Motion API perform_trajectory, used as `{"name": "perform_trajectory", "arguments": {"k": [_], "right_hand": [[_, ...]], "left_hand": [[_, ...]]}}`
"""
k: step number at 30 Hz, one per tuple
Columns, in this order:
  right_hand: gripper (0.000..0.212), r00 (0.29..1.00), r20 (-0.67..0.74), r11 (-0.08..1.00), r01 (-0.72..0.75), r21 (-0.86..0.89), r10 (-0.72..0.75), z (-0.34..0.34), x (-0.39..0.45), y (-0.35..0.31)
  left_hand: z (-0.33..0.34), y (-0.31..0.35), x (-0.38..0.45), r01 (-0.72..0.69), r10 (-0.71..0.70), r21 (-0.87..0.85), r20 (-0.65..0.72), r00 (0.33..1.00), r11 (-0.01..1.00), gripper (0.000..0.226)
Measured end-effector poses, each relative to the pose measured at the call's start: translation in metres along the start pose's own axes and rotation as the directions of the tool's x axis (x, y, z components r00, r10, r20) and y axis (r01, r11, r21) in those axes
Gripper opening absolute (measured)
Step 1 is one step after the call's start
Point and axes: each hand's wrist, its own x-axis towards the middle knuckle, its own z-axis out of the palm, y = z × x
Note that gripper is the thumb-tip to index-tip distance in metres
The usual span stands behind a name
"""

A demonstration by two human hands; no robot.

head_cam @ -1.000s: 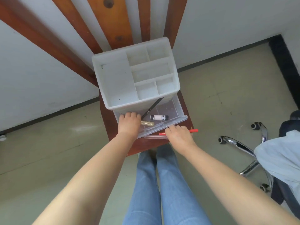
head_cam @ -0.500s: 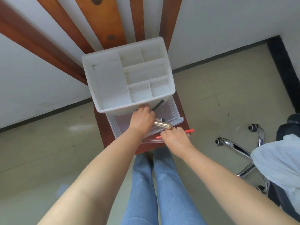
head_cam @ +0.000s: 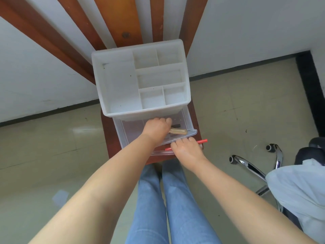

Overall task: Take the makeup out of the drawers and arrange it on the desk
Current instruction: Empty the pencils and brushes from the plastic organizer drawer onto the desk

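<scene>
A white plastic organizer (head_cam: 121, 85) with open top compartments stands on a small brown wooden desk (head_cam: 105, 131). Its clear upper drawer (head_cam: 190, 127) is pulled out. My left hand (head_cam: 156, 128) is inside that drawer and grips a gold tube (head_cam: 179, 131); a black item (head_cam: 175, 125) lies just behind it, mostly hidden by the fingers. My right hand (head_cam: 186, 150) rests at the front of a lower clear drawer (head_cam: 160, 152) and pinches a red pencil (head_cam: 203, 141) that sticks out to both sides.
The desk backs onto a white wall with brown wooden slats (head_cam: 121, 20). My legs in blue jeans (head_cam: 158, 199) stand close to its front edge. An office chair with chrome legs (head_cam: 253, 169) and a pale cloth (head_cam: 299, 189) sits at the right.
My left hand picked up the gold tube from the drawer floor and moved right across the drawer, now covering the black pencil and white tube. My right hand stayed at the lower drawer's front.
</scene>
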Motion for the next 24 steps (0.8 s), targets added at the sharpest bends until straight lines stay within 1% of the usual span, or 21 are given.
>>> {"name": "perform_trajectory", "arguments": {"k": [2, 4, 5, 6, 7, 8, 10, 12, 13, 15, 16, 18, 21, 23, 24], "right_hand": [[0.037, 0.999, 0.043, 1.0, -0.001, 0.021, 0.0, -0.001, -0.001, 0.001], [0.027, 0.994, 0.109, 0.998, 0.008, 0.065, -0.015, 0.0, -0.002, 0.001], [0.028, 0.99, 0.138, 0.997, 0.011, 0.079, -0.022, 0.007, -0.001, 0.003], [0.032, 0.986, 0.166, 0.993, -0.018, 0.12, -0.003, 0.007, 0.0, 0.005], [0.035, 0.982, 0.187, 0.988, -0.051, 0.149, 0.022, 0.006, -0.001, 0.005], [0.035, 0.982, 0.184, 0.985, -0.064, 0.161, 0.034, 0.002, -0.002, 0.002], [0.035, 0.993, 0.106, 0.986, -0.068, 0.155, 0.052, -0.011, -0.001, -0.002], [0.038, 0.996, 0.043, 0.991, -0.081, 0.107, 0.077, -0.021, 0.002, -0.005], [0.037, 0.996, 0.063, 0.99, -0.078, 0.118, 0.071, -0.025, 0.004, -0.007], [0.038, 0.998, 0.053, 0.984, -0.031, 0.175, 0.023, -0.029, 0.013, -0.012], [0.04, 0.998, 0.066, 0.981, -0.019, 0.192, 0.006, -0.03, 0.02, -0.015], [0.047, 0.998, 0.06, 0.982, -0.032, 0.187, 0.021, -0.033, 0.036, -0.021], [0.052, 0.999, 0.005, 0.985, -0.043, 0.165, 0.043, -0.049, 0.06, -0.022], [0.05, 1.0, -0.013, 0.988, -0.022, 0.151, 0.024, -0.056, 0.069, -0.019], [0.049, 1.0, -0.012, 0.991, -0.005, 0.135, 0.007, -0.06, 0.07, -0.018]], "left_hand": [[0.0, 0.002, 0.0, 0.039, -0.039, -0.021, -0.012, 0.999, 0.999, 0.03], [-0.002, 0.001, -0.002, 0.074, -0.074, -0.028, -0.012, 0.997, 0.997, 0.028], [-0.004, -0.001, -0.006, 0.095, -0.095, -0.038, -0.001, 0.996, 0.995, 0.026], [-0.006, -0.003, -0.011, 0.123, -0.122, -0.071, 0.01, 0.992, 0.99, 0.024], [-0.009, -0.007, -0.017, 0.159, -0.158, -0.137, 0.015, 0.987, 0.978, 0.023], [-0.014, -0.012, -0.025, 0.192, -0.193, -0.223, 0.014, 0.981, 0.956, 0.023], [-0.028, -0.024, -0.044, 0.212, -0.24, -0.369, -0.031, 0.97, 0.905, 0.022], [-0.04, -0.036, -0.067, 0.192, -0.255, -0.412, -0.105, 0.961, 0.891, 0.014], [-0.045, -0.043, -0.079, 0.207, -0.288, -0.436, -0.129, 0.949, 0.876, 0.009], [-0.05, -0.056, -0.098, 0.276, -0.388, -0.489, -0.143, 0.91, 0.827, 0.011], [-0.05, -0.062, -0.105, 0.311, -0.434, -0.501, -0.149, 0.889, 0.808, 0.011], [-0.048, -0.072, -0.114, 0.371, -0.518, -0.524, -0.163, 0.84, 0.767, 0.009], [-0.041, -0.085, -0.122, 0.456, -0.622, -0.55, -0.155, 0.767, 0.699, 0.012], [-0.037, -0.093, -0.126, 0.495, -0.65, -0.541, -0.132, 0.748, 0.68, 0.017], [-0.036, -0.096, -0.128, 0.507, -0.65, -0.527, -0.119, 0.751, 0.682, 0.017]]}}
